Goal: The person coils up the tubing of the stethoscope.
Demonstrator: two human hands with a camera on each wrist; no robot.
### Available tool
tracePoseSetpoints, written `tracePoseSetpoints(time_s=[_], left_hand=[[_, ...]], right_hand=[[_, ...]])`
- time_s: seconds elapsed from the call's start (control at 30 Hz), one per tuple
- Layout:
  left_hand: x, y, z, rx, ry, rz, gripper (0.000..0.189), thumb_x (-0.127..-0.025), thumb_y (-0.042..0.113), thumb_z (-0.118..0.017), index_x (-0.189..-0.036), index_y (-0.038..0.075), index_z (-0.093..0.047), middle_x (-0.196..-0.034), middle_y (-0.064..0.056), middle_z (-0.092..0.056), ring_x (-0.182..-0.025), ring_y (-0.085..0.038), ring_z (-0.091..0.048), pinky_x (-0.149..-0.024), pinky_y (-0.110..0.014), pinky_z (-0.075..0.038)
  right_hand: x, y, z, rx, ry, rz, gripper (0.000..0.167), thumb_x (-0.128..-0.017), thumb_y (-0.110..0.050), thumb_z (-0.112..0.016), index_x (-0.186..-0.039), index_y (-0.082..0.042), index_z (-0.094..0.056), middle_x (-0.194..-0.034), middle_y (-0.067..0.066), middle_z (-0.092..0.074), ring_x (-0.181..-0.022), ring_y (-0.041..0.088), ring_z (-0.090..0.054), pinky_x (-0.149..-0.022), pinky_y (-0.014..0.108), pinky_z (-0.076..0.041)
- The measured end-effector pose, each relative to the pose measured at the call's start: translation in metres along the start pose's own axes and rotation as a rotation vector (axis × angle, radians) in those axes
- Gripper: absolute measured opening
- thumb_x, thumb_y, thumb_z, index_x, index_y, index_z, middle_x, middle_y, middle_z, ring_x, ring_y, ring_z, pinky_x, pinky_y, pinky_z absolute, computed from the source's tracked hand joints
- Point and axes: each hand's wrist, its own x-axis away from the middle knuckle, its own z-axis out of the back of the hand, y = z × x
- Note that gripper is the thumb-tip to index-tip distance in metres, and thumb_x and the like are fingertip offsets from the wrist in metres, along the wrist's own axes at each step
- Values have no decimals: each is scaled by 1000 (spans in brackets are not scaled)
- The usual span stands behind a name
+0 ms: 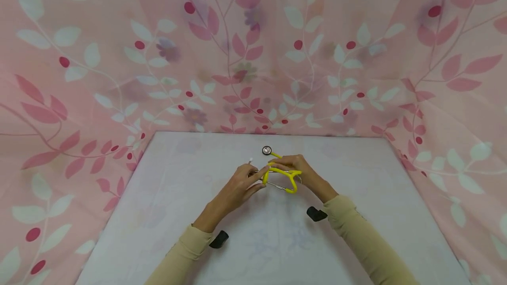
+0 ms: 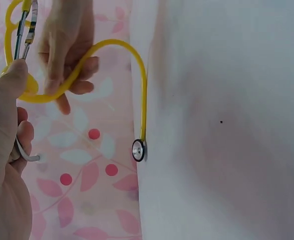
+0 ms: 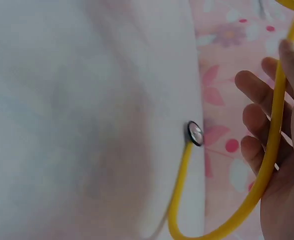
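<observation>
A yellow stethoscope (image 1: 292, 190) with metal ear tubes is held up between both hands over the white table. My left hand (image 1: 239, 186) pinches the folded ear tubes and a loop of tubing between thumb and fingers; a pale eartip (image 2: 34, 158) sticks out below its fingers. Along the palm of my right hand (image 3: 281, 125) runs the yellow tubing (image 3: 274, 135), held by the thumb with loosely curled fingers behind it. From there the tube bends down to the round, black-rimmed chest piece (image 1: 267, 150), which is near the table's far edge.
The white table (image 1: 166, 232) carries faint marks near its front. Pink leaf-patterned cloth (image 1: 253, 56) hangs behind it and along both sides. Black devices (image 1: 219, 239) sit at the wrists, below the light sleeves.
</observation>
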Motion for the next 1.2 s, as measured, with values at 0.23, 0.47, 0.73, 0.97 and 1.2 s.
tracePoseSetpoints(time_s=[0.23,0.47,0.73,0.97,1.2], left_hand=[[-5,-5,2,-8,79,67,63,-86,26,-74,-145,16,-50,-102,-6,-59,-94,-17,-53,-99,-40,-48],[-1,-12,-4,-28,91,163,63,-85,24,-74,-144,18,-51,-101,-7,-59,-91,-19,-55,-96,-40,-49],[5,-24,-7,-89,125,201,62,-83,22,-78,-140,17,-56,-96,-6,-59,-84,-19,-56,-91,-41,-50],[9,-32,-9,-148,121,190,62,-74,19,-84,-132,12,-63,-93,-9,-58,-81,-22,-57,-84,-41,-50],[7,-25,-15,-159,63,177,58,-76,26,-82,-130,12,-65,-92,-8,-60,-80,-21,-58,-87,-40,-53]], right_hand=[[11,-1,-35,50,14,-20,28,-95,-7,-60,-121,1,-66,-89,15,-74,-67,28,-64,-63,24,-54],[23,-10,-53,155,-12,-11,25,-99,-14,-57,-119,-1,-67,-88,7,-73,-63,3,-57,-60,19,-51],[34,-34,-51,270,-77,-98,38,-92,-17,-69,-129,-7,-65,-96,2,-75,-77,4,-61,-71,22,-55],[41,-61,-40,470,-103,0,31,-90,-22,-71,-120,-13,-72,-83,-5,-69,-66,3,-50,-63,18,-46],[39,-84,-28,647,-65,151,20,-88,-21,-74,-107,-13,-76,-86,-4,-70,-70,7,-61,-65,21,-53]])
